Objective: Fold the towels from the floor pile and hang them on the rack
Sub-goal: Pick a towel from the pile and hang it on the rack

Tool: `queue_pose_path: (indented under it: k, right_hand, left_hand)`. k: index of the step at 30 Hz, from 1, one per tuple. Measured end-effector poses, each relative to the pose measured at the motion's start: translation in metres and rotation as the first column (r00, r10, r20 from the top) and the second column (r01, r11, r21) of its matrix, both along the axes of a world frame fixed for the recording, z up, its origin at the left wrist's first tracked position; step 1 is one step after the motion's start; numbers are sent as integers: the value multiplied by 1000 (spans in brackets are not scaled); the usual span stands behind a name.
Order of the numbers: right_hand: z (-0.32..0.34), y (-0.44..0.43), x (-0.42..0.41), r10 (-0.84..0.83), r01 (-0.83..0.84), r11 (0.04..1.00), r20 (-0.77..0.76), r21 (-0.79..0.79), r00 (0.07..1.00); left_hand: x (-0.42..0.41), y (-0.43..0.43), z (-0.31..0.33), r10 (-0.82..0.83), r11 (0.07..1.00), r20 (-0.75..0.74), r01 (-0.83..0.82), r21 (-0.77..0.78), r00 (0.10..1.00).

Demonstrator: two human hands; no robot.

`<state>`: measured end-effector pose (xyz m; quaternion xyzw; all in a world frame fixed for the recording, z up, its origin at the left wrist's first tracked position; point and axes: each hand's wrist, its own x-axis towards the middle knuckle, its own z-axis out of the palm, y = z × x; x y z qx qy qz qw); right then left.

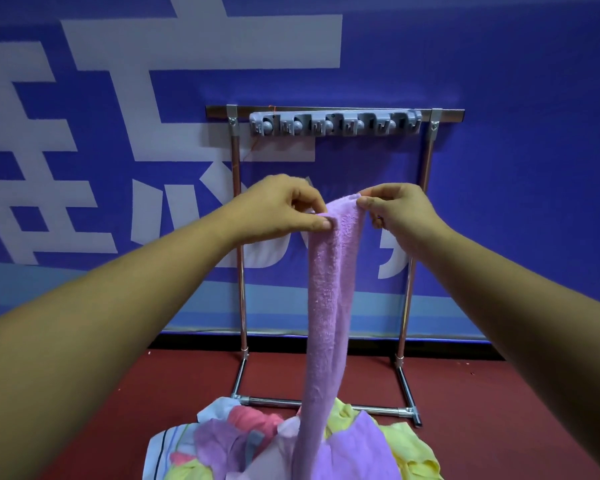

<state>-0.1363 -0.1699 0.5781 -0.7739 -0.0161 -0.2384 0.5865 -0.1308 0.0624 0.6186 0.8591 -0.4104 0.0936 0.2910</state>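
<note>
A long purple towel (326,299) hangs in the air in front of me, bunched into a narrow strip. My left hand (278,207) pinches its top edge on the left, and my right hand (400,213) pinches the same edge on the right, close together. The towel's lower end reaches down into the floor pile (257,441) of purple, pink, yellow and striped towels. Behind it stands the metal rack (238,237) with a top bar (333,110); nothing hangs on it.
A grey hook strip (335,124) is fixed under the rack's top bar. The rack's base rail (274,401) lies on the red floor just behind the pile. A blue wall banner with white characters stands right behind the rack.
</note>
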Motion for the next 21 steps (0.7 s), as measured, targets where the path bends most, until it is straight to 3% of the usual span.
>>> queue_pose_path:
  k: [9,14,18,21]
  right_hand:
    - [8,36,-23,347,-345,899,39,269,937]
    - [7,41,-27,411,-415,877,69,244,909]
    - [3,40,-28,396,-404,905,89,131,914]
    - [1,38,-26,346,-355,926,90,127,934]
  left_hand:
    - [0,-11,0,160,967,8,-155,-201,987]
    - [3,-7,-1,113,967,-107,-134,-218,988]
    - [2,-4,-1,90,974,-116,-112,-195,989]
    - [4,0,-2,57,993,-231,-79,-87,971]
